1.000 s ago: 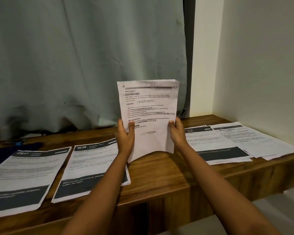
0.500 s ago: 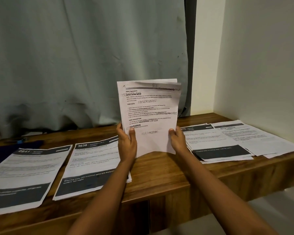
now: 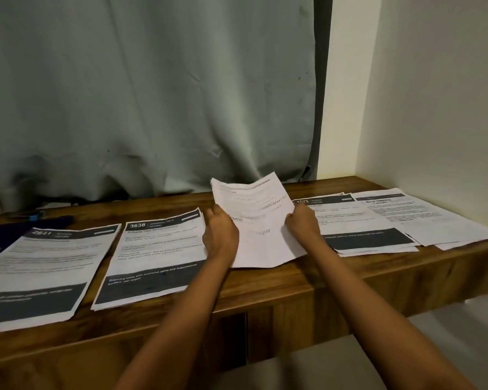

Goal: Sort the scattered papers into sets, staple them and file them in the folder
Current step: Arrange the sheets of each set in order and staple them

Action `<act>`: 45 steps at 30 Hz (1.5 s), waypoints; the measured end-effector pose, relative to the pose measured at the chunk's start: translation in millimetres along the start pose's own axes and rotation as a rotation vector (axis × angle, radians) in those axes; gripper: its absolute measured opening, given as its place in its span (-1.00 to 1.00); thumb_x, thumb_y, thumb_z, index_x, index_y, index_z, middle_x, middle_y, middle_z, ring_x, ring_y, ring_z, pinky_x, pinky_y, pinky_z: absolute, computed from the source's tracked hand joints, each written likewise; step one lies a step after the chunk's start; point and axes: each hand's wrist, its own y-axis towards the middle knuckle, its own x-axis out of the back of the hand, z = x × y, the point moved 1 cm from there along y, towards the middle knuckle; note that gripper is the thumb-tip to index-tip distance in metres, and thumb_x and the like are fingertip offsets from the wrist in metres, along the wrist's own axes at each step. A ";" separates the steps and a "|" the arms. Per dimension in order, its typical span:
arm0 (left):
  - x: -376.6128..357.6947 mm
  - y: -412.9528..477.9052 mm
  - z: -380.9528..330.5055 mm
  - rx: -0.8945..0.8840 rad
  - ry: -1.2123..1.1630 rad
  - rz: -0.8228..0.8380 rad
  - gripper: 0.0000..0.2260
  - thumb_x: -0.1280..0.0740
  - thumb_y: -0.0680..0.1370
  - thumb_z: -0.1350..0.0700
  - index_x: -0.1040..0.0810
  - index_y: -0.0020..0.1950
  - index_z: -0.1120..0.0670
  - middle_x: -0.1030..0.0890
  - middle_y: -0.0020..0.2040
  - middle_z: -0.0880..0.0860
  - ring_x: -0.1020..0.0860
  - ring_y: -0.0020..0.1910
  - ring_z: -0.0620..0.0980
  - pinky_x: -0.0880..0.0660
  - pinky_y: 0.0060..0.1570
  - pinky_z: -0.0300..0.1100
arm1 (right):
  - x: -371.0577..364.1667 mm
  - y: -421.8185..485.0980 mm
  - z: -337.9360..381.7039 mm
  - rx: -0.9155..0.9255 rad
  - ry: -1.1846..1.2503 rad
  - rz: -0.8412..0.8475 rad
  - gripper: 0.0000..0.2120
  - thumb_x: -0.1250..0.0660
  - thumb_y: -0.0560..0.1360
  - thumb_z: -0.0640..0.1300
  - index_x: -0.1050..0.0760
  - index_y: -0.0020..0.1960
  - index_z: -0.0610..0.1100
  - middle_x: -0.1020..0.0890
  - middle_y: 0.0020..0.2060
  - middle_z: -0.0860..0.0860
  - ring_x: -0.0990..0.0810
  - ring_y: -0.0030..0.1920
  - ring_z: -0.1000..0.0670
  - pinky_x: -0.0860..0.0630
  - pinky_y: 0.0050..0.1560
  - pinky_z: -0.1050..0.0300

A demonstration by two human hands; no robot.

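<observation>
— Wooden desk (image 3: 265, 291) confirmed on my head feed. Reference item: the held sheaf (image 3: 254, 226) of white printed pages, at mid-desk.

— State both hands.

— The left hand (image 3: 221, 235) is clamped on the sheaf's left edge. The right hand (image 3: 302, 225) is clamped on the sheaf's right edge. Both forearms reach in from the near side of the desk.

— Sheaf attitude?

— Tilted, not flat. I read the top edge as raised toward the curtain (image 3: 152, 94) behind it, with the pages bowed across the middle. The lower edge sits down at the desk surface; I cannot tell whether it touches.

— Other sets?

— Four, all lying flat on the desk.
1. Just left of the sheaf: the set headed 3638 (image 3: 155, 254), its right edge partly covered by the left hand.
2. Further left of the sheaf: the set headed 2641 (image 3: 40, 271).
3. Just right of the sheaf: the set headed 1573 (image 3: 358, 229), partly covered by the right hand.
4. Further right of the sheaf: the set headed Mirror Cleaning (image 3: 423, 218), overlapping the 1573 pages, near the pale wall (image 3: 434, 108).

— Folder and stapler?

— Far left of the sheaf, toward the curtain, I see a dark blue flat object (image 3: 12, 232) and a small blue item (image 3: 34, 216). The feed is too dim for me to identify either.
</observation>
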 end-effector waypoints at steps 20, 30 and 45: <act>2.4 -24.5 -23.0 -0.091 0.199 0.100 -0.67 -0.22 0.61 0.12 -0.40 0.33 0.21 -0.45 0.29 0.20 -0.46 0.24 0.18 -0.47 0.10 0.00 | 28.1 -9.1 -39.7 0.109 -0.131 -0.141 -0.62 -0.33 0.53 -0.09 -0.43 0.30 -0.21 -0.41 0.30 -0.20 -0.38 0.29 -0.19 -0.40 0.26 -0.09; -46.3 -33.0 -93.4 -0.073 -0.055 0.461 -0.55 -0.28 0.59 -0.01 -0.33 0.44 0.11 -0.41 0.40 0.15 -0.37 0.38 0.18 -0.42 0.23 -0.01 | 78.8 23.3 -118.0 -0.065 -0.146 -0.150 -0.64 -0.27 0.56 -0.05 -0.45 0.24 -0.28 -0.50 0.19 -0.26 -0.45 0.21 -0.22 -0.42 0.18 -0.08; -132.9 -38.6 -165.3 0.059 -0.204 0.702 -0.62 -0.36 0.49 0.05 -0.43 0.26 0.14 -0.56 0.14 0.12 -0.54 0.05 0.08 -0.58 0.04 -0.10 | 81.3 38.4 -187.3 -0.144 -0.401 -0.202 -0.55 -0.10 0.62 0.07 -0.36 0.31 -0.26 -0.50 0.22 -0.22 -0.43 0.22 -0.21 -0.37 0.21 -0.12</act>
